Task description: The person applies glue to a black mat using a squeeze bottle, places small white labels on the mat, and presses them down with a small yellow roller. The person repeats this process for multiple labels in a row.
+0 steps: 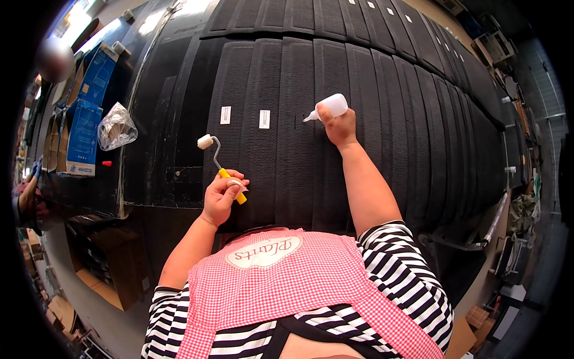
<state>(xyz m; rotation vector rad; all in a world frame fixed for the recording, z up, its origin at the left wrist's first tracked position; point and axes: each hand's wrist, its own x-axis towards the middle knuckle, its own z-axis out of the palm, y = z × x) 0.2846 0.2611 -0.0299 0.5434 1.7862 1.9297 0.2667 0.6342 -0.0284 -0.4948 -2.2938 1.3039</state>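
My left hand (225, 194) is closed round the yellow handle of a small paint roller (217, 157), its white roller head pointing away from me. A bit of white material shows between the thumb and fingers of that hand. In my right hand (339, 124) is a white squeeze bottle (332, 106), tilted so its narrow nozzle points left and down at a slotted mark on a black ribbed mat (287, 161). Whether the tip touches the mat, I cannot tell. Two white labels, a left one (225, 115) and a right one (264, 119), lie on neighbouring mats left of the bottle.
Several black mats overlap in rows across the table, some with white labels. At the left stand blue cardboard boxes (84, 137), a clear plastic bag (117, 127) and a small red cap (107, 163). An open carton (110, 257) sits below the table. Another person's arm (28, 188) shows far left.
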